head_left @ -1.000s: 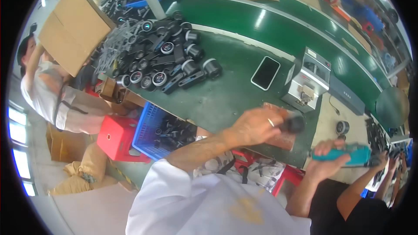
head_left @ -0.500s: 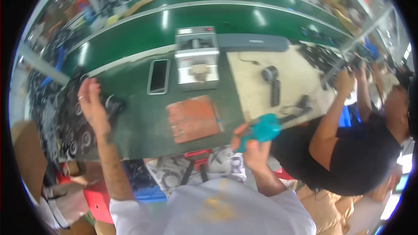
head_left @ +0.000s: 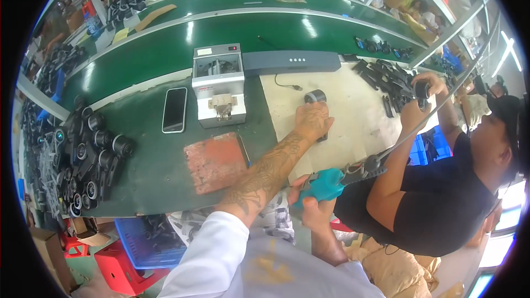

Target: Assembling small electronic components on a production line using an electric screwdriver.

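Note:
My left hand (head_left: pixel 313 118) reaches across to the light mat and is closed around a black handheld device (head_left: pixel 316 96) with a round head. Its handle is mostly hidden beneath my fingers. Lower down, my right hand (head_left: pixel 316 212) grips a teal power screwdriver (head_left: pixel 324 185), with a cord leading off to the upper right. The tool is held off the mat, apart from the device. Between my left forearm and the screw feeder (head_left: pixel 221 99) lies a worn reddish square plate (head_left: pixel 212 163).
Similar black round-headed devices (head_left: pixel 91 154) are heaped at the bench's left end. A phone (head_left: pixel 174 110) lies beside the feeder, and a long grey bar (head_left: pixel 292 62) behind it. At right a co-worker (head_left: pixel 436 193) handles black parts near a pile (head_left: pixel 381 80). A blue crate (head_left: pixel 152 243) stands below.
My left hand has swung from the heap at left over to the light mat and closed on the black device lying there. The right hand keeps its hold on the screwdriver.

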`<state>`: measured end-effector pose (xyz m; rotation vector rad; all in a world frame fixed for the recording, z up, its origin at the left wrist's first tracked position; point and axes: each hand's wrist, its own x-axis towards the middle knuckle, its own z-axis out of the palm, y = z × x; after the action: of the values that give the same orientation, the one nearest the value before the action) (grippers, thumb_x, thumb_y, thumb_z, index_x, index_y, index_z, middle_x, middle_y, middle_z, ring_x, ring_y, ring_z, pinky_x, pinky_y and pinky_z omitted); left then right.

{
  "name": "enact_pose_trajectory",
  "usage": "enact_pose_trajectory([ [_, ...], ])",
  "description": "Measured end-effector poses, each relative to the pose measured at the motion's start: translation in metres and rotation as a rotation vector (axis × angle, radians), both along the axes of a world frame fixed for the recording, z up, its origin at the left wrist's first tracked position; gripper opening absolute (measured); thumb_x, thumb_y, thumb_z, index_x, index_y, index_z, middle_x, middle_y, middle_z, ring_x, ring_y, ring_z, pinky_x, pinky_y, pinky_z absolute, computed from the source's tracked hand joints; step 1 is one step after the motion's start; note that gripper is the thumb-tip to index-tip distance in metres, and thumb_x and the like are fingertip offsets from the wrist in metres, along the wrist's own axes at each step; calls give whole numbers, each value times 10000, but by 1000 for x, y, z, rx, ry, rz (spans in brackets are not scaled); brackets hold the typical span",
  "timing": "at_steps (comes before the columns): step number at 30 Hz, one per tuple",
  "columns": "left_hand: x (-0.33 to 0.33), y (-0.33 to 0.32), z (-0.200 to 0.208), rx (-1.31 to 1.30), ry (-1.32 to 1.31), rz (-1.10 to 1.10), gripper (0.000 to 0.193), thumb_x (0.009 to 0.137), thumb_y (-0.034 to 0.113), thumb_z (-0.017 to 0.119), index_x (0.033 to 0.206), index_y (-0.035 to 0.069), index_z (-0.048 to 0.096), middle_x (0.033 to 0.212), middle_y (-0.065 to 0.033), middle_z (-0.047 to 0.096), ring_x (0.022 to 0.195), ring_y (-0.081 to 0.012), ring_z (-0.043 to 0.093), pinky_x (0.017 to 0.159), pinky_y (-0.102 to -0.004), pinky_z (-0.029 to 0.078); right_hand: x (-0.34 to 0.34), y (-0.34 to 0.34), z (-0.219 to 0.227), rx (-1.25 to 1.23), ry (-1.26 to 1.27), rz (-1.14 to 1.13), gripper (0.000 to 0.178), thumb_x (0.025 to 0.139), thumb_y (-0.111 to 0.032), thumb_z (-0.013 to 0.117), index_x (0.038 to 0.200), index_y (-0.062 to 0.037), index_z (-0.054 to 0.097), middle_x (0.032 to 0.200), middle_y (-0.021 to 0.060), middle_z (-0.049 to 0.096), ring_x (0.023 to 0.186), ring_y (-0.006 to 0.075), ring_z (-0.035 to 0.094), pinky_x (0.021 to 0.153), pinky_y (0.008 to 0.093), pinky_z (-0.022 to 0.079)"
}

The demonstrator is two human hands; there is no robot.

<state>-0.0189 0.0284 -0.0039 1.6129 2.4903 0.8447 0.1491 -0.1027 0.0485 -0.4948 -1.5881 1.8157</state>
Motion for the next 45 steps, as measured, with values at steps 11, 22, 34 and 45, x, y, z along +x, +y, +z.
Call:
enact_pose_trajectory([
  [11, -20, -201, 29, 410, -940, 121, 182, 1000, 132, 602, 1110, 4, 534, 1052, -154, 706, 860, -207, 710, 736, -331, 566, -22, 30, -11, 79, 4, -1, 564, 920, -310, 740, 1289, 48, 507, 964, 69, 633, 844, 114, 581, 728, 256, 458],
  [22, 29, -306, 14, 925, -1814, 319, 407, 1070, 303, 489, 1342, 0, 496, 1257, -138, 625, 1104, -221, 635, 976, -365, 504, -100, -17, -19, 439, -21, -222, 507, 979, -106, 605, 1414, 38, 387, 1207, 113, 570, 1168, 238, 531, 1080, 392, 361],
  [34, 49, -302, 6, 1179, -2322, 227, 415, 1084, 354, 437, 1365, 61, 523, 1297, -58, 613, 1219, -199, 566, 1073, -391, 434, -60, -78, -28, 916, -413, 54, 626, 805, -44, 782, 1374, 39, 534, 1277, 219, 626, 1161, 329, 640, 962, 388, 514],
  [45, 51, -298, 4, 1263, -2330, 147, 425, 1092, 346, 359, 1326, 34, 527, 1243, -86, 620, 1193, -222, 564, 1096, -411, 394, -53, -81, -25, 546, 24, -35, 551, 873, -4, 690, 1368, 85, 464, 1168, 176, 603, 1007, 236, 621, 865, 357, 526],
])
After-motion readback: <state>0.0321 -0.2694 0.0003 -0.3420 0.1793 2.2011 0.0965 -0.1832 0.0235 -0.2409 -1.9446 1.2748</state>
